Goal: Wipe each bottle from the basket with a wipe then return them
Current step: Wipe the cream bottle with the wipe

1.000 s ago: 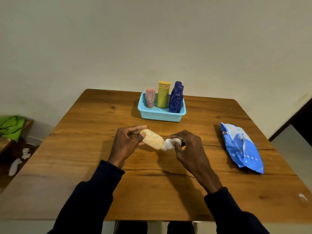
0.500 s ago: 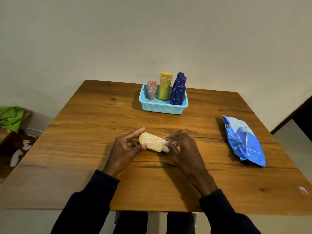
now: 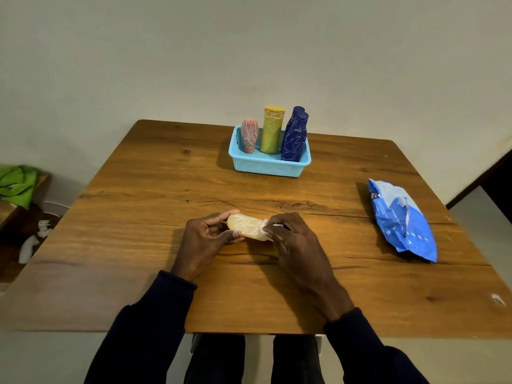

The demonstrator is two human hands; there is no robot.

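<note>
Basket (image 3: 268, 165), table's (image 3: 133, 217) far edge — pink bottle (image 3: 249, 135), yellow bottle (image 3: 272, 131), blue bottles (image 3: 294, 138) upright inside. Orange bottle (image 3: 246, 227) outside — left hand (image 3: 203, 241) pinches one end, right hand (image 3: 295, 241) pinches wipe (image 3: 266, 223) against it.

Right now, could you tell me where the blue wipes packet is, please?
In the head view, the blue wipes packet lies on the table by its right edge, apart from the right hand and basket.

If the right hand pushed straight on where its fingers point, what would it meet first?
The right hand points left, pressing the wipe on the orange bottle, so that comes first; beyond it, probably the left hand gripping the other end.
</note>
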